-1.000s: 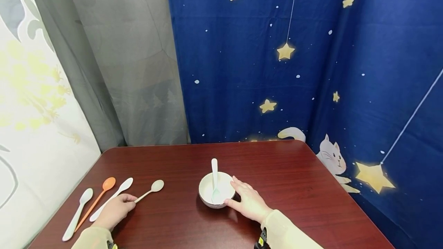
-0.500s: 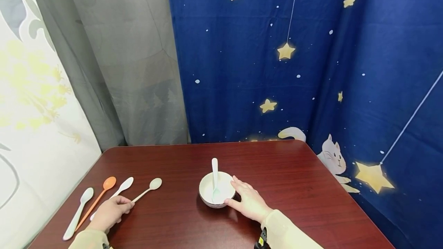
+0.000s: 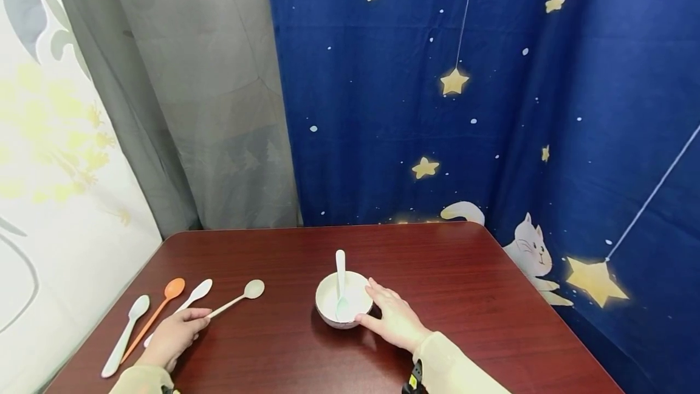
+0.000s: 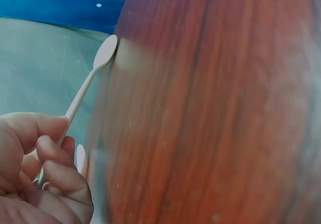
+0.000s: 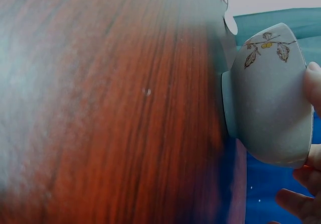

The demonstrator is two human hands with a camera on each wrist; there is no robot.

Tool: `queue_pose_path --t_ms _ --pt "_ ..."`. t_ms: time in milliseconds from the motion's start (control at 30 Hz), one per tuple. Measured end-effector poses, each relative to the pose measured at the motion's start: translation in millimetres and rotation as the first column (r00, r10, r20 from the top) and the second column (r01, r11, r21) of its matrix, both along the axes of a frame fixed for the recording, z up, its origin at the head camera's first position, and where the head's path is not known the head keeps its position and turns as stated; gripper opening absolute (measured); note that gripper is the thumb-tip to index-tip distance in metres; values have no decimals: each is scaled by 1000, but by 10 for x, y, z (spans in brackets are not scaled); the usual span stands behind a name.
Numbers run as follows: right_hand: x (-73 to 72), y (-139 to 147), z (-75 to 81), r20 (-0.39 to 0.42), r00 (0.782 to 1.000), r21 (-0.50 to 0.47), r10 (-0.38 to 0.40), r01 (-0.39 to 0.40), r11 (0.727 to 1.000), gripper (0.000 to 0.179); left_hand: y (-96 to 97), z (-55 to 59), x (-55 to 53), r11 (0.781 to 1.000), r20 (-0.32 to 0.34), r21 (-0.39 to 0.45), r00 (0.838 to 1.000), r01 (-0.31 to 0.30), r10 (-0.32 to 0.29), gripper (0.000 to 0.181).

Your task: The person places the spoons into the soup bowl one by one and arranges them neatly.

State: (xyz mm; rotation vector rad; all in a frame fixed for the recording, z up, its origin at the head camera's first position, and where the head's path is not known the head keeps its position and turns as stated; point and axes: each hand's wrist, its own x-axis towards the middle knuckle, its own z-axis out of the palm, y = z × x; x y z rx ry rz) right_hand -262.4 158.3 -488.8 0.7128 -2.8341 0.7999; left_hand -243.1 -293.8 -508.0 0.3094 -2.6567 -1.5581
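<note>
My left hand point(image 3: 172, 336) pinches the handle of a cream spoon point(image 3: 254, 289) between thumb and fingers. In the left wrist view the head of this spoon point(image 4: 105, 53) points away from the hand. Toward the middle of the table stands a white bowl point(image 3: 328, 304); a pale spoon point(image 3: 341, 269) leans in it, its handle sticking up past the far rim. My right hand point(image 3: 396, 321) holds the bowl at its right rim, thumb in front and fingers farther back. The right wrist view shows leaf decoration on the bowl point(image 5: 273, 98), with fingertips at its rim.
Left of my left hand lie an orange spoon point(image 3: 174, 287), a pale-green spoon point(image 3: 127, 336) and a white spoon point(image 3: 201, 289), partly hidden by the hand. The dark red table point(image 3: 284, 351) ends before a grey curtain point(image 3: 229, 138) and a blue starry curtain point(image 3: 372, 108).
The left hand and its cream spoon have shifted slightly; the fingers now pinch the handle nearer its end, and the spoon's head sits a little higher. The right hand and bowl stay put.
</note>
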Motion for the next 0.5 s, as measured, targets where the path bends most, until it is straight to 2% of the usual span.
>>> queue_pose_path --t_ms 100,200,367,500 --pt "8 1 -8 2 1000 -2 1 -1 1000 76 4 -8 -7 989 12 147 1000 -20 18 42" --pt "9 5 -13 0 1000 -4 0 0 1000 77 19 3 -21 953 17 299 999 -42 39 47" --pt "2 7 -12 -10 1000 -13 4 -5 1000 77 72 31 -36 842 25 533 996 -81 80 53" --pt "0 1 -12 -10 1000 -10 8 -8 1000 78 120 46 -46 736 42 667 992 -115 117 47"
